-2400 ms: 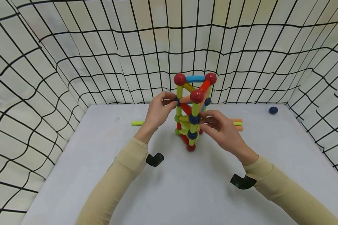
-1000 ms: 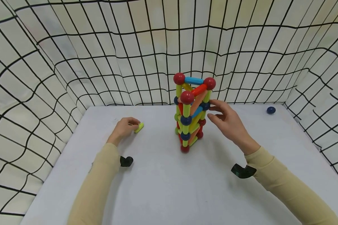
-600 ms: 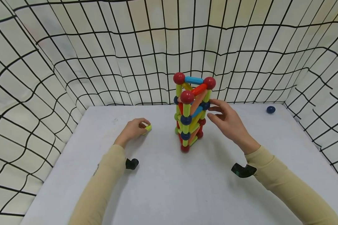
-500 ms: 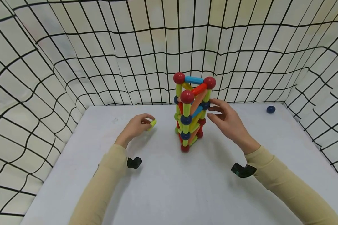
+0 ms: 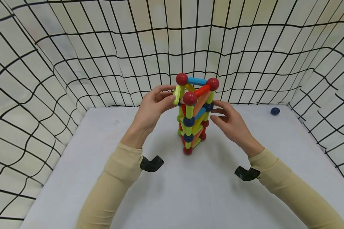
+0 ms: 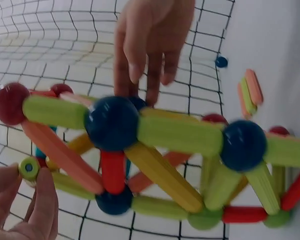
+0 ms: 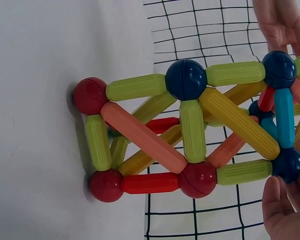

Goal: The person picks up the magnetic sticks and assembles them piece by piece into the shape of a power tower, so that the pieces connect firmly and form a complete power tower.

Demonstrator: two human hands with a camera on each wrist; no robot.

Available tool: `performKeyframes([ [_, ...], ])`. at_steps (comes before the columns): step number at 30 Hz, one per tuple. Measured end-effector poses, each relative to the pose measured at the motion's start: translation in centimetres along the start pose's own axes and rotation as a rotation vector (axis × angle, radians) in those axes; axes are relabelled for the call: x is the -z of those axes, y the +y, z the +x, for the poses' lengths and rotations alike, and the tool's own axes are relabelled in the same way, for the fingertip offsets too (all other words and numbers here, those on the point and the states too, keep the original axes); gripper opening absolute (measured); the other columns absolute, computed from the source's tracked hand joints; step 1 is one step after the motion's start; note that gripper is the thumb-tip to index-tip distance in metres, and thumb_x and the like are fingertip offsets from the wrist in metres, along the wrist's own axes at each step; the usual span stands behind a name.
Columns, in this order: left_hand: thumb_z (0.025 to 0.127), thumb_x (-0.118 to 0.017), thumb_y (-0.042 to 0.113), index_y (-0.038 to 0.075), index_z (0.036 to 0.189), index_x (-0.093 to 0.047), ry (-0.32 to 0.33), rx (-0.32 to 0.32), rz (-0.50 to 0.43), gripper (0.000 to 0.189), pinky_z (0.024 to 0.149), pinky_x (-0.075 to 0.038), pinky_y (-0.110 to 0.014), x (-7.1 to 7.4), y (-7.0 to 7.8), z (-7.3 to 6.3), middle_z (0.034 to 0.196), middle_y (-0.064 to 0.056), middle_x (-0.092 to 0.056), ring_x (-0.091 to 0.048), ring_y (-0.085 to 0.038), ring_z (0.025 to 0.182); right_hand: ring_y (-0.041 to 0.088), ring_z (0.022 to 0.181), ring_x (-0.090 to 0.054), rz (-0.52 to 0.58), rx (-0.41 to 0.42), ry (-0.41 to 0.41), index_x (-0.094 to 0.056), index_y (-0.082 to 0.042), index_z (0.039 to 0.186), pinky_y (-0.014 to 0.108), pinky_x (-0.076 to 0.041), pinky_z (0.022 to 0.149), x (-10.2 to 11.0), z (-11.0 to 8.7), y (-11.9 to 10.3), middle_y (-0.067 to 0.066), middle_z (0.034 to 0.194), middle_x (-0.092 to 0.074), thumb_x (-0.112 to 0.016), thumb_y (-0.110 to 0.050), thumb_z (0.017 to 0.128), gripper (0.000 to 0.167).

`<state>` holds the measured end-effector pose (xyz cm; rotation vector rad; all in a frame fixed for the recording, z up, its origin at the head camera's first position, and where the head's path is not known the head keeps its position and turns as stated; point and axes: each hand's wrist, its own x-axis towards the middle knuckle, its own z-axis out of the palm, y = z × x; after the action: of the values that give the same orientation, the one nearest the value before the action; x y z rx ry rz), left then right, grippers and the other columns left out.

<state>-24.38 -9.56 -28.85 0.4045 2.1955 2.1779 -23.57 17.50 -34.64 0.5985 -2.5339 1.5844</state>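
Note:
A tower [image 5: 188, 130] of magnetic sticks and balls stands upright on the white table, topped by red balls joined by blue, red and yellow sticks. Thumb and fingers of my left hand [image 5: 150, 113] pinch a loose yellow-green stick [image 5: 176, 95], held upright close beside the tower's upper left post. Its end, with a small round metal centre, faces the camera in the left wrist view. My right hand [image 5: 232, 124] holds the tower at a dark blue ball [image 7: 287, 165] on its right side, fingertips around that ball.
A loose dark blue ball [image 5: 275, 111] lies at the table's back right. Behind the right hand, orange and yellow-green sticks [image 6: 250, 92] lie together on the table [image 5: 189, 190], seen in the left wrist view. Black netting [image 5: 149, 57] over white cloth encloses the back and sides.
My left hand left the tower, picked up the yellow-green stick from the table at left, and carried it right and up beside the tower. The right hand shifted to the tower's rear right ball.

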Motion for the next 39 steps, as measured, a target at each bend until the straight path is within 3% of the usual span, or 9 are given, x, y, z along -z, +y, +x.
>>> performKeyframes([
  [11,0.098,-0.06,0.014,0.004,0.123,-0.058,0.094,0.028,-0.189,0.027,0.094,-0.051,-0.028,-2.2,1.5,0.5,0.117,-0.014,-0.056,-0.065,-0.024,0.108,0.028,0.128,-0.048,0.015,-0.008,-0.005,-0.038,-0.006,0.146,0.047,-0.042,0.106,0.0,0.0,-0.1,0.011,0.146,-0.04,-0.059,-0.014,0.098,0.053],
  [16,0.097,-0.062,0.016,0.004,0.119,-0.059,0.107,0.012,-0.168,0.026,0.095,-0.05,-0.028,-2.8,1.8,0.7,0.113,-0.013,-0.055,-0.065,-0.024,0.105,0.028,0.129,-0.048,0.009,-0.015,-0.007,-0.037,-0.006,0.147,0.047,-0.041,0.106,0.1,-0.1,-0.1,0.011,0.147,-0.039,-0.059,-0.014,0.098,0.054],
  [20,0.096,-0.063,0.018,0.005,0.116,-0.06,0.123,-0.013,-0.071,0.024,0.096,-0.05,-0.033,-3.2,1.9,0.7,0.112,-0.011,-0.054,-0.066,-0.025,0.098,0.028,0.128,-0.048,0.008,-0.019,-0.008,-0.037,-0.007,0.147,0.046,-0.041,0.106,0.0,-0.1,-0.1,0.01,0.147,-0.039,-0.059,-0.014,0.098,0.054],
  [26,0.097,-0.062,0.022,0.007,0.114,-0.062,0.147,-0.047,0.072,0.023,0.095,-0.049,-0.042,-3.5,1.9,0.6,0.113,-0.008,-0.054,-0.053,-0.022,0.108,0.029,0.128,-0.048,0.0,-0.017,-0.008,-0.037,-0.006,0.147,0.046,-0.041,0.106,0.0,0.0,-0.1,0.011,0.147,-0.04,-0.059,-0.014,0.098,0.054],
  [30,0.101,-0.053,0.019,0.006,0.116,-0.057,0.187,-0.129,0.157,0.021,0.088,-0.05,-0.036,-3.6,1.5,-0.2,0.11,-0.008,-0.054,-0.057,-0.024,0.103,0.029,0.129,-0.048,-0.015,-0.024,-0.007,-0.038,-0.006,0.147,0.046,-0.042,0.105,0.2,0.1,-0.1,0.012,0.146,-0.041,-0.059,-0.015,0.099,0.053],
  [33,0.102,-0.046,0.015,0.003,0.114,-0.053,0.19,-0.22,0.273,0.018,0.079,-0.05,-0.033,-3.9,0.4,-1.4,0.107,-0.009,-0.054,-0.057,-0.024,0.095,0.03,0.129,-0.047,-0.019,-0.02,-0.013,-0.038,-0.006,0.147,0.046,-0.043,0.104,0.4,0.3,-0.1,0.012,0.145,-0.042,-0.058,-0.016,0.099,0.053],
  [36,0.097,-0.056,0.016,0.001,0.111,-0.05,0.139,-0.283,0.428,0.021,0.071,-0.049,-0.031,-4.3,-1.3,-2.6,0.102,-0.009,-0.053,-0.053,-0.02,0.091,0.03,0.13,-0.046,-0.018,-0.012,-0.036,-0.037,-0.006,0.148,0.046,-0.043,0.104,0.6,0.6,0.0,0.011,0.147,-0.042,-0.058,-0.016,0.099,0.054],
  [39,0.088,-0.073,0.018,0.0,0.113,-0.048,0.075,-0.308,0.568,0.039,0.069,-0.05,-0.03,-4.9,-2.6,-3.4,0.102,-0.01,-0.052,-0.052,-0.019,0.091,0.032,0.128,-0.05,-0.025,-0.037,-0.06,-0.037,-0.008,0.149,0.048,-0.046,0.101,0.7,0.9,0.1,0.012,0.146,-0.044,-0.058,-0.02,0.099,0.055],
])
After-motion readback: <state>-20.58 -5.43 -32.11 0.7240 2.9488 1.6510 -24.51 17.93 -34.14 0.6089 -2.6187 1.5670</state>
